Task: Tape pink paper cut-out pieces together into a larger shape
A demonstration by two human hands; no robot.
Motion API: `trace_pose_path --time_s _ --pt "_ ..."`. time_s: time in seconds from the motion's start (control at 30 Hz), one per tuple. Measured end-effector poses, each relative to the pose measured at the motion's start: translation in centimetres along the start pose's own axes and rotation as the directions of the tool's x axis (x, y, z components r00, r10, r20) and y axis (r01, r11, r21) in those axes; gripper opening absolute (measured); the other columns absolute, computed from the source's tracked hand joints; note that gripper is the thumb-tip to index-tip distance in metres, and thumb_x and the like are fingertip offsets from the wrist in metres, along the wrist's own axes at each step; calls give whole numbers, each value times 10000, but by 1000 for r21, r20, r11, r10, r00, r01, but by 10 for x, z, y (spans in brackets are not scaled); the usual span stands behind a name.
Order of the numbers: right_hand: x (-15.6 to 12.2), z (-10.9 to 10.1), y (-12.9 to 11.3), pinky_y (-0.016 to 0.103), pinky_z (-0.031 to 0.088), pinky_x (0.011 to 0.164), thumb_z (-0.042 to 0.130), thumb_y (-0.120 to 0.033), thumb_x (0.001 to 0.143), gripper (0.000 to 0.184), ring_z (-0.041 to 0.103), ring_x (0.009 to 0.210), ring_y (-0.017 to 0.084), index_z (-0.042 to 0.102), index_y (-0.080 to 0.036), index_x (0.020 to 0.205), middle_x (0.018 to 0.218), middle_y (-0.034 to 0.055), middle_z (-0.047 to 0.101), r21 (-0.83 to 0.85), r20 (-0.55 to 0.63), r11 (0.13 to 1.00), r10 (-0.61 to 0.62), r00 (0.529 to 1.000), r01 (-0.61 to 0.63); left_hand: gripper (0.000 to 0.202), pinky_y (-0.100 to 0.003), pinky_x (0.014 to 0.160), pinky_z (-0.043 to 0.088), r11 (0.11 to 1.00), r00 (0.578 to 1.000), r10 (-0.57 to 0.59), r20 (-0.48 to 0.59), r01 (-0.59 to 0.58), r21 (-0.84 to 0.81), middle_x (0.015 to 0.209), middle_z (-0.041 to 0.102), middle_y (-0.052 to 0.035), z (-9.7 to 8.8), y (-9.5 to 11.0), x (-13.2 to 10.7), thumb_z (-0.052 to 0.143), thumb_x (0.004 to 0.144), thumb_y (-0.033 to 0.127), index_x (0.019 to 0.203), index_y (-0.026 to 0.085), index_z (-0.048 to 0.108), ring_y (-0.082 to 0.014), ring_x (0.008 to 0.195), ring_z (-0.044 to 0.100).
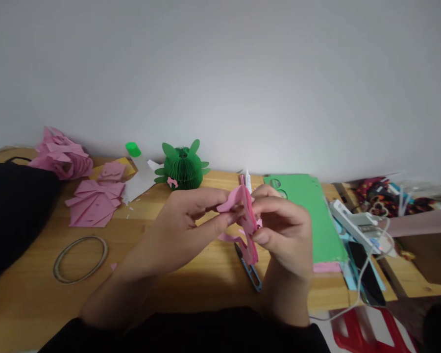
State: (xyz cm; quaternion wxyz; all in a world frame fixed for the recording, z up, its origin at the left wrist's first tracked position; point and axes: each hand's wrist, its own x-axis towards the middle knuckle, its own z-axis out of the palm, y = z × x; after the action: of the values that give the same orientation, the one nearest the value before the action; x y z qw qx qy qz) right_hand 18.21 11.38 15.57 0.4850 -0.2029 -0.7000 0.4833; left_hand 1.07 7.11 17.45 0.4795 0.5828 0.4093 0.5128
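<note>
Black sleeves (77,338) led to the left hand (185,225) and right hand (287,228), pinching pink paper (249,226) between them, long axis near-upright in view

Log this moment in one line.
left hand: pinching pink paper | right hand: pinching pink paper | blue tool: lying on table

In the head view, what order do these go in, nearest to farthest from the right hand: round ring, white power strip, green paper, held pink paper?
From the right hand:
1. Held pink paper: in its fingers.
2. Green paper: just right.
3. White power strip: farther right.
4. Round ring: far left.
</note>
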Motion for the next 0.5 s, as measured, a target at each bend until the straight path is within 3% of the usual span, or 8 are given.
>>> trace_pose_path --time_s 0.2,0.33,0.5 --pt "0 -1 1 315 478 694 753 -372 827 209 549 759 160 765 -356 1036 759 -5 617 44 21 999 -11 1000 10 190 -145 551 506 998 999 12 30 -11 -64 762 682 13 -3 -5 1 601 823 95 845 216 746 -108 698 613" --pt "-1 0 0 308 460 698 753 -340 833 213 545 770 151 762 -342 1046 774 -10 626 -1 13 999 -34 999 35 212 -114 481 441 994 999 16 34 -12 -111 734 650 37 -2 -5 1 603 829 89 859 236 752 -64 592 533" --pt "-2 1 -2 314 442 688 767 -315 821 218 554 771 150 758 -328 1038 791 -14 612 -118 -16 991 -68 998 65 180 -199 584 506 982 999 26 27 -20 -189 715 613 2 0 -3 -2 565 889 194 819 208 730 -123 683 584"
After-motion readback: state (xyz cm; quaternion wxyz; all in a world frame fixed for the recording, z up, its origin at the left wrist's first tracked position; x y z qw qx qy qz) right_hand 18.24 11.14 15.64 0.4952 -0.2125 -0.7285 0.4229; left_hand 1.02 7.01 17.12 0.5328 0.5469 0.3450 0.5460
